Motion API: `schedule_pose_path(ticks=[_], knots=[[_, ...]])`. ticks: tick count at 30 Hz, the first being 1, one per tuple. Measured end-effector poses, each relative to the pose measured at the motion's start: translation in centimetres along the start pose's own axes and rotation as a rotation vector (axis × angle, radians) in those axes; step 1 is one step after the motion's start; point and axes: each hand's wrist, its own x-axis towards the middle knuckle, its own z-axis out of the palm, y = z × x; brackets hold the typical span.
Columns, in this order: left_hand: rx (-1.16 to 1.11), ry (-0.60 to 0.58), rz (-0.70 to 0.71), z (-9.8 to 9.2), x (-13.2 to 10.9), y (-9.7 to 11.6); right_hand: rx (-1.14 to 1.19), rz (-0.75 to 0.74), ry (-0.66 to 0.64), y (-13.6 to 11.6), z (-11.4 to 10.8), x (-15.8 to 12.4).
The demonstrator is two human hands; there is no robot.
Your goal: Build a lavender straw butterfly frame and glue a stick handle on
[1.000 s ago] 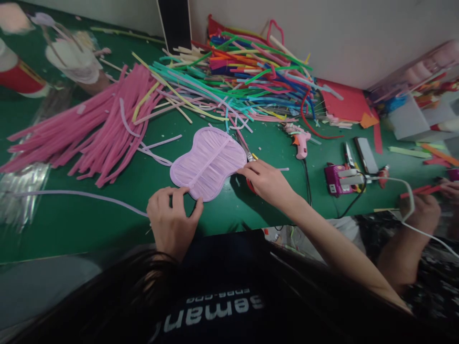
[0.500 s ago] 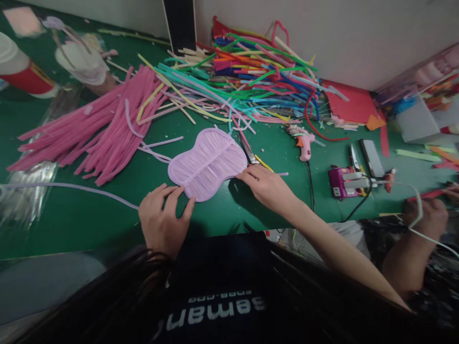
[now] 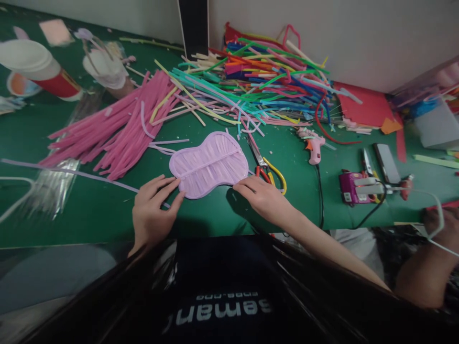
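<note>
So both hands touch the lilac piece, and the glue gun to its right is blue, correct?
Not quite: the glue gun is pink, not blue, as the head view shows. It does lie right of the lilac piece, which the left hand and right hand both touch.

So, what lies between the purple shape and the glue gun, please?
The head view shows scissors and a scrap between the purple shape and glue gun.
</note>
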Motion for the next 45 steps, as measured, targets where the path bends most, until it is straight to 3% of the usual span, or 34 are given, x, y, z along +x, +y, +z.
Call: schedule_pose_path(ticks=[9,15,22,32,36,41,45], knots=[[-0.008,-0.015,-0.071,0.0,0.0,0.1,-0.068,0.117,0.077,1.7,-0.4,-1.0],[0.011,-0.007,-0.029,0.1,-0.3,0.0,-0.059,0.103,0.092,2.5,-1.0,-1.3],[0.046,0.085,-0.007,-0.3,-0.5,1.1,-0.055,0.106,0.05,2.1,-1.0,-1.1],[-0.027,-0.015,-0.047,-1.1,1.7,1.5,-0.103,0.064,0.052,2.1,-0.7,-1.2],[0.007,0.003,-0.122,-1.4,2.4,1.4,-0.113,0.066,0.062,2.1,-0.7,-1.2],[0.054,0.061,-0.038,-1.1,1.9,1.6,-0.113,0.072,0.057,2.0,-0.7,-1.2],[0.012,-0.013,0.096,0.2,1.3,3.1,-0.116,0.057,0.071,2.0,-0.7,-1.2]])
